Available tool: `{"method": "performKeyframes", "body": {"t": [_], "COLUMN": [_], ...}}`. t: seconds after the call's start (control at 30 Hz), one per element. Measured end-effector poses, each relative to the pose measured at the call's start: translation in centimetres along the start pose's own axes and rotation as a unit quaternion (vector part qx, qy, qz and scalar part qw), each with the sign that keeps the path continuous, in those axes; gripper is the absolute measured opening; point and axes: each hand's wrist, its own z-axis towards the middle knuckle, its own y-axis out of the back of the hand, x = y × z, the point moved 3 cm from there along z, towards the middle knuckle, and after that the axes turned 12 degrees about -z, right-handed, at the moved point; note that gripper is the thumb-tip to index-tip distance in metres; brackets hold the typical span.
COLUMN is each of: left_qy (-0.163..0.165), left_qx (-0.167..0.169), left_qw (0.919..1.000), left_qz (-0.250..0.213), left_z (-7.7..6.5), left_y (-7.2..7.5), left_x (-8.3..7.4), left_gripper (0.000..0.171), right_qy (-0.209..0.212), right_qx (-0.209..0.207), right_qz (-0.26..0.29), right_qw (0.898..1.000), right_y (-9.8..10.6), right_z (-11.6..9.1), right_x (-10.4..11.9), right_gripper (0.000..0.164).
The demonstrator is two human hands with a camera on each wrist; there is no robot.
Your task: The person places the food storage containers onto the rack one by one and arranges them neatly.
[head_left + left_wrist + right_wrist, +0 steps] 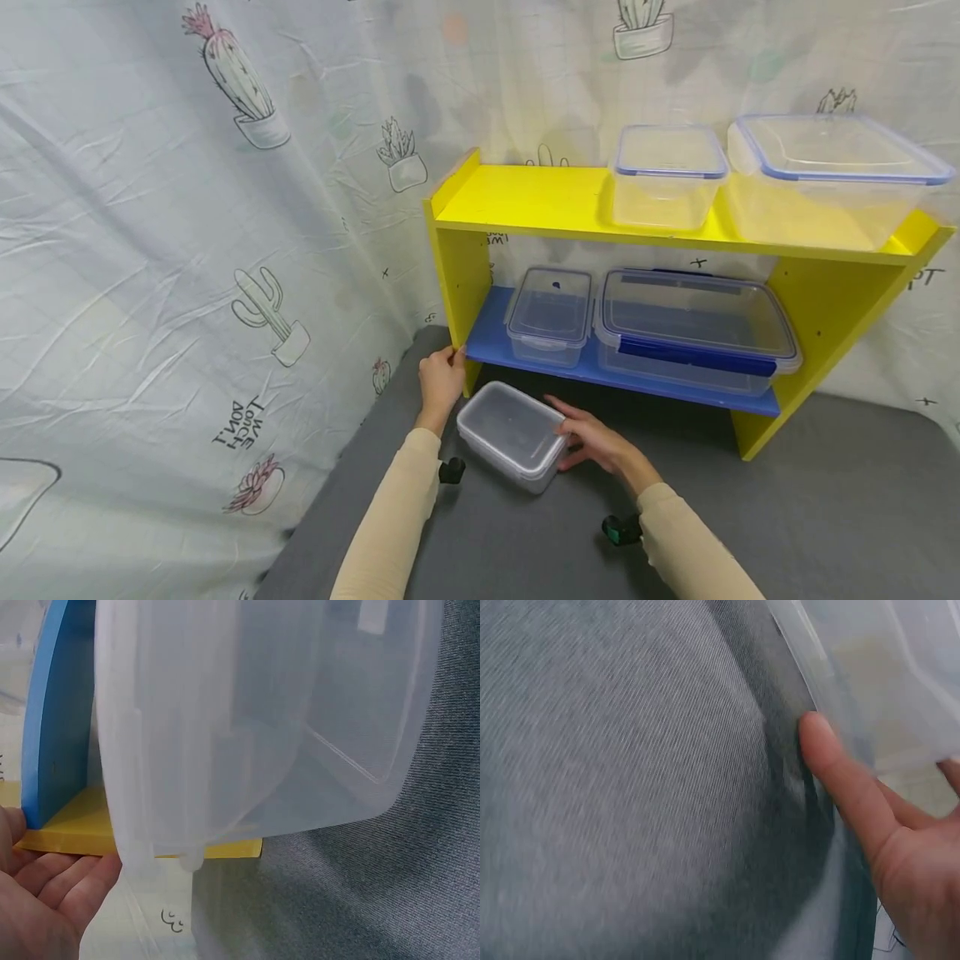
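A clear plastic food container (516, 429) with a translucent lid is in front of the shelf unit, turned at an angle. My right hand (597, 440) grips its right end, and in the right wrist view the thumb (821, 742) lies along the container's edge (892, 697). At the lower left corner of the yellow and blue shelf unit (472, 275), my left hand (441, 379) pinches the yellow side panel. The left wrist view shows the fingers (79, 889) on the outside of that panel, with the container (202, 735) large in front.
On the blue shelf (487, 329) stand a small lidded container (551, 312) and a wide one with blue clips (697, 325). Two more clear containers, a smaller (667, 179) and a larger (832, 183), stand on the yellow top. A cactus-print curtain (187, 250) hangs behind the grey tabletop (510, 558).
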Motion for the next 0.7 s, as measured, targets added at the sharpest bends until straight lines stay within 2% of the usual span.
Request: {"method": "performKeyframes", "body": {"t": [0.2,0.57,0.7], "left_qy": [0.002,0.016,0.009], "left_qx": [-0.003,0.004,0.0], "left_qw": [1.0,0.9999,1.0], "left_qz": [-0.001,0.001,0.003], "left_z": [0.0,0.0,0.1], "left_y": [-0.1,-0.2,-0.1], "left_x": [-0.2,0.0,0.0], "left_gripper": [0.032,0.031,0.032], "right_qy": [0.003,0.026,0.045], "right_qx": [0.028,0.099,0.099], "right_qz": [-0.025,0.028,0.039], "right_qw": [0.999,0.994,0.993], "right_y": [0.2,0.0,0.2], "right_z": [-0.8,-1.8,-2.3], "right_x": [-0.2,-1.3,-1.8], "right_gripper": [0.062,0.063,0.062]}}
